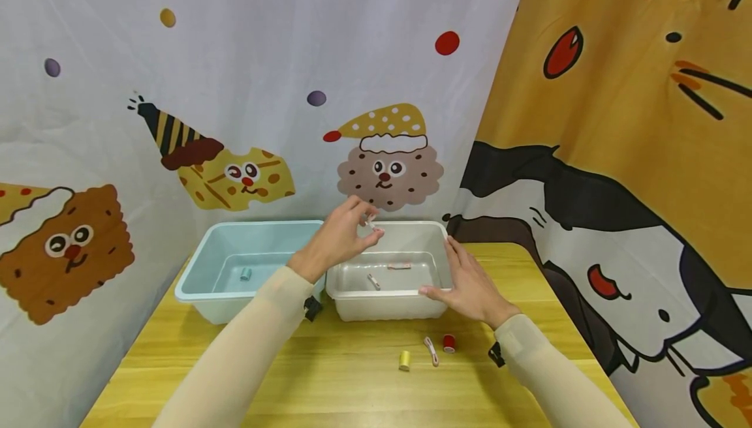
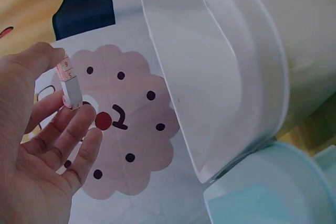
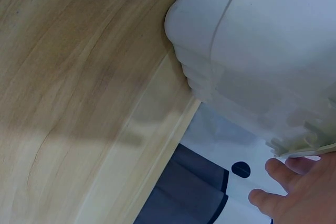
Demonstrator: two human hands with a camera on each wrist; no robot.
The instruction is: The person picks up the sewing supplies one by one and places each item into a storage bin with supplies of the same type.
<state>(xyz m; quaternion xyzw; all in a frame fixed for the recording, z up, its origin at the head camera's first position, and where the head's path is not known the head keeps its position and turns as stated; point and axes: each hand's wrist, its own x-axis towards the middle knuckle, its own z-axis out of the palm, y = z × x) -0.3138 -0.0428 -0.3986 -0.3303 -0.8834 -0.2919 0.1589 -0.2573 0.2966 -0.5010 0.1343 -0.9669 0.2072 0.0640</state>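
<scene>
My left hand (image 1: pixel 343 232) pinches a small folded measuring tape (image 2: pixel 70 83) between thumb and fingers, above the far left part of the white bin (image 1: pixel 388 295). My right hand (image 1: pixel 470 284) rests on the bin's right rim near its front corner, fingers fairly straight and thumb over the front rim. Inside this bin lie two more folded tapes, a pinkish one (image 1: pixel 399 266) and a white one (image 1: pixel 373 282). A light blue bin (image 1: pixel 190 294) stands to the left, with a blue thread spool (image 1: pixel 245 274) in it.
On the wooden table (image 1: pixel 329 382), before the white bin, are a yellow thread spool (image 1: pixel 405 360), a red thread spool (image 1: pixel 449 343) and another folded measuring tape (image 1: pixel 431 351). A printed cartoon curtain (image 1: pixel 258 56) hangs behind and to the right.
</scene>
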